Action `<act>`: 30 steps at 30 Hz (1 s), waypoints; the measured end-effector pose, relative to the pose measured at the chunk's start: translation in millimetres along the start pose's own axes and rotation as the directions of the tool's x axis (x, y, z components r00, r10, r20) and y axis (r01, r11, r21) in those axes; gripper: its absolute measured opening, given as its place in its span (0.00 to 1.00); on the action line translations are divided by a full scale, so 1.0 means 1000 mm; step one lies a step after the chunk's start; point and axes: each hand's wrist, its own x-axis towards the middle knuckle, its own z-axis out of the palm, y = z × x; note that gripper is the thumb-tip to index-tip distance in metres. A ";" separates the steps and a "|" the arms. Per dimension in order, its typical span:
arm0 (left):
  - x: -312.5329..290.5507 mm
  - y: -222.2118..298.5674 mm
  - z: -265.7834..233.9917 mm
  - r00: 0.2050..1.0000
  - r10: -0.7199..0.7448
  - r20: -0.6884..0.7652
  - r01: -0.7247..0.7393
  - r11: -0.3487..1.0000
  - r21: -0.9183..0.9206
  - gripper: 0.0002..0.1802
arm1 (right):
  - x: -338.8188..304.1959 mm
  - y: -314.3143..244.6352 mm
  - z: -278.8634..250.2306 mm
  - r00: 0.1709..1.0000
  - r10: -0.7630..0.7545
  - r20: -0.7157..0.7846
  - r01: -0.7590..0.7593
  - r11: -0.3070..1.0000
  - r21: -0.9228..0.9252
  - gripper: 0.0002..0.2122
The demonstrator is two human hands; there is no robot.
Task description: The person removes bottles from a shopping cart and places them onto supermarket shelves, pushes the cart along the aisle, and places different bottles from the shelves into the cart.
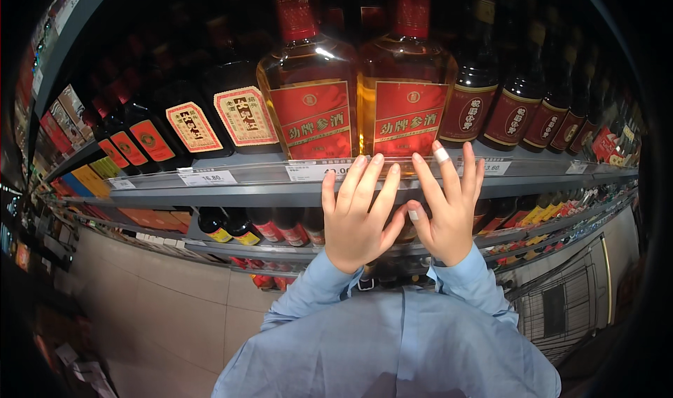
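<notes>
Both my hands are raised at the front edge of a grey shelf (266, 195), palms down and fingers stretched out. My left hand (361, 216) has its fingertips over the price-label strip (308, 170), below a square amber liquor bottle (312, 111) with a red label and red cap. My right hand (445, 209), with white tape on one finger and on the thumb, is just below a matching amber bottle (408, 111). Neither hand holds anything. Whether the fingertips press on the strip, I cannot tell. The two bottles stand upright side by side.
Dark bottles with cream labels (238, 118) and orange labels (151, 139) stand to the left. Dark bottles with maroon labels (468, 104) line the right. A lower shelf holds more bottles (287, 226). A wire shopping cart (561, 303) is at the lower right, on tiled floor (168, 300).
</notes>
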 end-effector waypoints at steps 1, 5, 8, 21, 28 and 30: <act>0.000 0.000 0.000 1.000 0.012 0.023 -0.012 1.000 0.019 0.30 | 0.000 0.001 0.000 1.000 0.011 0.025 -0.010 1.000 -0.030 0.22; 0.005 0.003 -0.005 1.000 -0.014 0.020 0.013 1.000 0.005 0.30 | -0.001 0.002 0.003 0.999 0.035 -0.031 -0.033 0.998 0.058 0.23; 0.009 0.001 -0.007 0.999 0.007 0.054 -0.010 0.999 0.038 0.30 | 0.001 0.001 0.008 0.998 0.050 -0.050 -0.047 0.998 0.051 0.23; -0.011 0.006 0.007 0.897 0.263 -0.355 -0.381 0.868 -0.320 0.14 | -0.027 0.016 0.001 0.961 -0.042 -0.275 0.100 0.974 0.202 0.13; -0.031 0.039 0.042 0.906 0.353 -0.234 -0.423 0.717 -0.554 0.09 | -0.092 0.052 -0.013 0.985 0.019 -0.172 0.022 0.973 0.230 0.17; -0.040 0.049 0.064 0.919 0.332 -0.213 -0.390 0.678 -0.623 0.09 | -0.124 0.066 -0.024 0.988 0.132 -0.079 -0.114 0.973 0.203 0.19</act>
